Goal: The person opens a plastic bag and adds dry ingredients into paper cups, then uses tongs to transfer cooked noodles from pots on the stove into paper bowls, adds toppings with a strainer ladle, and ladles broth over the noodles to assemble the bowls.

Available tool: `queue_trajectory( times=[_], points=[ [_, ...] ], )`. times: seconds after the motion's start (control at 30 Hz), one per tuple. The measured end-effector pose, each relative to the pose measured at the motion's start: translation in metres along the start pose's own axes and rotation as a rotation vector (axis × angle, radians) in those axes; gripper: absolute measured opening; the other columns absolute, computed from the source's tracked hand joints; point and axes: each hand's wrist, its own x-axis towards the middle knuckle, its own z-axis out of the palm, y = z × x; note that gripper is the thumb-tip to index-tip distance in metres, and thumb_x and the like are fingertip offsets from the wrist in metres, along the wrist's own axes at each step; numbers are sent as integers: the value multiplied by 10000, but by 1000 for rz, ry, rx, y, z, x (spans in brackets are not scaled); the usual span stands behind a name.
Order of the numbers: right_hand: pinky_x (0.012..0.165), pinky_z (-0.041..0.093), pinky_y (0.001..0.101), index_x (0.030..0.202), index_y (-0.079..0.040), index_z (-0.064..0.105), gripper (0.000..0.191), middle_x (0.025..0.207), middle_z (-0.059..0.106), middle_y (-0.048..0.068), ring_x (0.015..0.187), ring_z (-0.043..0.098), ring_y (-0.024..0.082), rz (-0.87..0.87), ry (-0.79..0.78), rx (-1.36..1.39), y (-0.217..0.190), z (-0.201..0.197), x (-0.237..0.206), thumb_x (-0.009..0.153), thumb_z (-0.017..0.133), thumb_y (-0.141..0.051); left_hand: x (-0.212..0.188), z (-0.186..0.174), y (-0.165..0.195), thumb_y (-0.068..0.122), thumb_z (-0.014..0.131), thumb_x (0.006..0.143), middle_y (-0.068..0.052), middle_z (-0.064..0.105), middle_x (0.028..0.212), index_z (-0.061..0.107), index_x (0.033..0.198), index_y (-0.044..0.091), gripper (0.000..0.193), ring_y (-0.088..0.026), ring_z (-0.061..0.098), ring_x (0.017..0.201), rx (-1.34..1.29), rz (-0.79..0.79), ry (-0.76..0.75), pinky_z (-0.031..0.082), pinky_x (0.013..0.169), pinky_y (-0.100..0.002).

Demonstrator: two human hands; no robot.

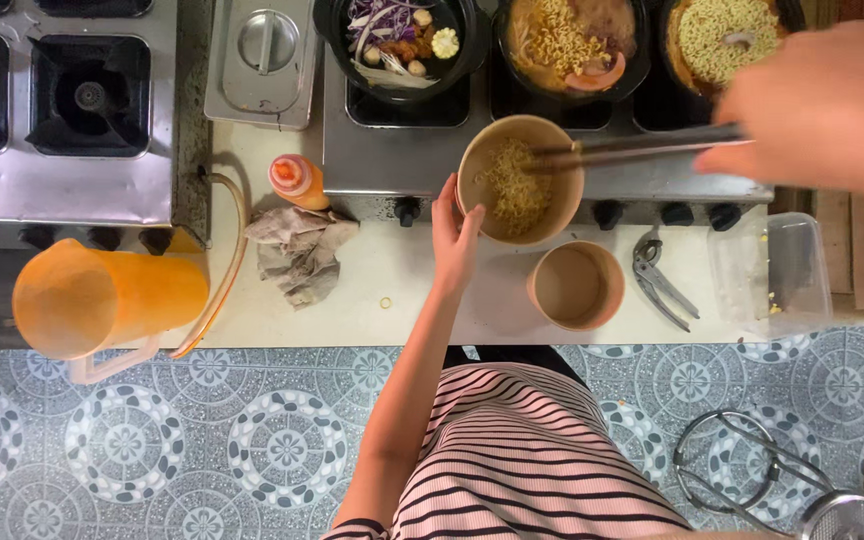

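Head view:
- Paper bowl [519,180] is holding noodles [514,190].
- Your left hand [454,240] is cupping its side.
- Your right hand [822,110] is pinching chopsticks [632,150] into it.

This is a working kitchen, most likely a small noodle stall or eatery. A steel gas stove [62,110] with black knobs stands beside a second burner range [552,165] carrying three black pots [402,45] of noodles and toppings at once. A cream counter [372,300] holds paper takeaway bowls [520,178], an orange sauce bottle [297,180], a rag [297,250] and an orange jug [102,300], above a patterned tile floor [152,440].
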Motion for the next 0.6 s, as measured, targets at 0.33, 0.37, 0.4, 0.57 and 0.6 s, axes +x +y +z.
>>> queue_trajectory(
  times=[0.33,0.37,0.4,0.57,0.6],
  points=[
    [605,551,358,1030,23,746,474,771,734,148,654,686,215,213,180,1313,17,186,31,1039,690,-448,-66,-59,-16,183,578,996,-74,605,1288,525,1446,37,475,-151,584,1124,51,-209,-86,497,935,-285],
    [618,550,357,1082,6,734,443,802,737,137,664,694,207,248,216,1313,11,192,33,1041,685,-432,-68,-61,-15,190,572,971,-71,608,1277,528,1433,40,488,-158,592,1105,69,-246,-83,508,899,-295],
    [632,549,357,1135,-13,724,417,832,740,126,674,703,199,285,252,1313,0,196,38,1044,680,-417,-69,-62,-14,198,566,946,-68,612,1267,531,1421,43,501,-165,601,1085,86,-283,-82,519,862,-306],
    [678,575,426,1313,-44,650,420,885,752,147,763,744,260,334,415,1299,-45,190,60,966,696,-277,-65,-66,-19,190,601,920,-136,638,1250,531,1388,-3,511,-208,631,1107,178,-372,-14,550,889,-350],
    [715,572,452,1290,-41,675,403,883,749,172,791,742,301,323,480,1220,-53,186,63,959,713,-267,-64,-66,-22,185,619,924,-164,643,1240,533,1391,-17,516,-222,636,1114,241,-337,-1,548,914,-349]
  ],
)
